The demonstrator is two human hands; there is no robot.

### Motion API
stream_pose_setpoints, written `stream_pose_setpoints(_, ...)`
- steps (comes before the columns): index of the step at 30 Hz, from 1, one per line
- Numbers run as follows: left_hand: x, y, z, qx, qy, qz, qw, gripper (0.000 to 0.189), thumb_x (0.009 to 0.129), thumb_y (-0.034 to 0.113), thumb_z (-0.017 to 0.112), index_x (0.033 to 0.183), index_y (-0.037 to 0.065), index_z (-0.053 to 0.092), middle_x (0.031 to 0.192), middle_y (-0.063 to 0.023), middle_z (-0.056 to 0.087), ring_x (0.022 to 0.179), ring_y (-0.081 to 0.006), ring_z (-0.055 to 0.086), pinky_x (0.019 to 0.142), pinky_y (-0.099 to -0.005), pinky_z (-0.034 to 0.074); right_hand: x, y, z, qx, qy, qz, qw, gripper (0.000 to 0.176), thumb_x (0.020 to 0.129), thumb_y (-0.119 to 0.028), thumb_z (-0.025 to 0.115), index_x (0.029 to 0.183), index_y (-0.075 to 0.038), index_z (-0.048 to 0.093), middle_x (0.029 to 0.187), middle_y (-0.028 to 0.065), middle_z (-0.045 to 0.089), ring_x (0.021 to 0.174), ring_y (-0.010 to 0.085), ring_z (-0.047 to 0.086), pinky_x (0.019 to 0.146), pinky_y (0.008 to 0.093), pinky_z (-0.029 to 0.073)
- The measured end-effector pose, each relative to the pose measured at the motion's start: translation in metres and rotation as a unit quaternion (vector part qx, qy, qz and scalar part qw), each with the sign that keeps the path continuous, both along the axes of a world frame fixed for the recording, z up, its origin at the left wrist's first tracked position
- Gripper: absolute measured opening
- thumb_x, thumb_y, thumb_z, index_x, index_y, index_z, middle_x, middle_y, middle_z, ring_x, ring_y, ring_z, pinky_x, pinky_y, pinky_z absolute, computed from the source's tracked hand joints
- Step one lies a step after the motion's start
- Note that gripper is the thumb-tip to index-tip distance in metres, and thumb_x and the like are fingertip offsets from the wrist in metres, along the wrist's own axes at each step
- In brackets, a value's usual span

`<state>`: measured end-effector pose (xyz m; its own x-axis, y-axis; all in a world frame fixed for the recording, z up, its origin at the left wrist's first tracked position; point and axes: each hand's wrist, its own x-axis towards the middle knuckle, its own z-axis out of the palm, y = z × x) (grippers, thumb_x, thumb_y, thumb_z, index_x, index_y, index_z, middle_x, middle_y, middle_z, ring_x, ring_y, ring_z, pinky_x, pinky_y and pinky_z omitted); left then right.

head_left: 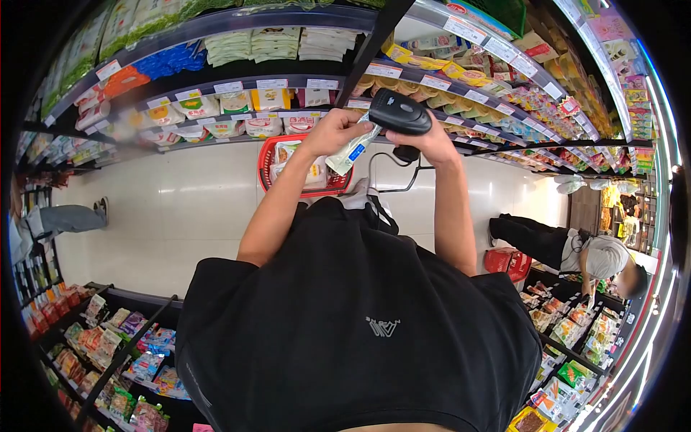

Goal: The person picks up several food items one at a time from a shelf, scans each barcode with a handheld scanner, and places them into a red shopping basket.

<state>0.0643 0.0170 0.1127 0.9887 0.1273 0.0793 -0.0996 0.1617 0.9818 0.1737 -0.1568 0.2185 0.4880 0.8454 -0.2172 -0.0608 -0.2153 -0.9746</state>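
Observation:
My left hand [337,135] is closed on the edge of a long pale green and white packet [350,153] with a blue label, which hangs down at a slant. In my right hand [430,144] is a black barcode scanner [398,114], its head pointing left toward the packet's upper end. The scanner's handle is mostly hidden by my fingers, and its head overlaps the packet's top in this view. Below my hands a red shopping basket [263,164] stands on the floor, with white packaged goods [311,174] inside.
Refrigerated shelves [216,88] with bagged goods and price tags run in front of me. A black curved cable [392,190] hangs below the scanner. At the right a person [604,255] stands by another red basket [507,263]; at the left another person's leg [72,218] shows.

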Motion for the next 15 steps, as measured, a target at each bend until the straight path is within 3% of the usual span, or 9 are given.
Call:
stream_pose_setpoints(2,0.002,0.006,-0.005,0.085,0.026,-0.020,0.996,0.033,0.090,0.027,0.062,0.076,-0.003,0.063,0.056,0.0054,0.046,0.054,-0.0025,0.036,0.046,-0.0256,0.029,-0.008,0.005,-0.008,0.025,-0.007,-0.036,0.999,0.032,0.070,-0.008,0.079,0.096,-0.001,0.063,0.084,0.0010,0.065,0.072,0.0075,0.056,0.064,0.0233,0.046)
stream_pose_setpoints(6,-0.006,0.006,0.001,0.056,0.052,-0.020,0.997,0.038,0.091,0.031,0.060,0.075,-0.003,0.064,0.055,0.0034,0.048,0.053,-0.0040,0.039,0.047,-0.0267,0.032,-0.008,0.005,-0.017,0.016,0.013,-0.064,0.998,0.029,0.070,-0.007,0.079,0.094,-0.002,0.064,0.083,0.0010,0.064,0.070,0.0075,0.056,0.063,0.0232,0.045)
stream_pose_setpoints(9,-0.017,0.006,0.014,0.127,0.091,-0.043,0.987,0.042,0.091,0.037,0.059,0.077,-0.002,0.065,0.058,-0.0015,0.056,0.054,-0.0070,0.046,0.050,-0.0281,0.038,-0.005,0.001,-0.022,0.017,0.004,-0.070,0.997,0.029,0.070,-0.007,0.079,0.095,-0.002,0.064,0.084,0.0012,0.065,0.071,0.0076,0.056,0.064,0.0238,0.046)
stream_pose_setpoints(15,-0.025,0.013,0.019,0.119,0.077,-0.052,0.988,0.040,0.090,0.035,0.060,0.078,-0.003,0.064,0.058,-0.0004,0.055,0.055,-0.0062,0.046,0.050,-0.0276,0.038,-0.014,0.004,-0.035,0.061,0.015,-0.082,0.995,0.035,0.068,-0.005,0.080,0.099,-0.002,0.063,0.089,0.0032,0.066,0.078,0.0093,0.058,0.070,0.0246,0.048)
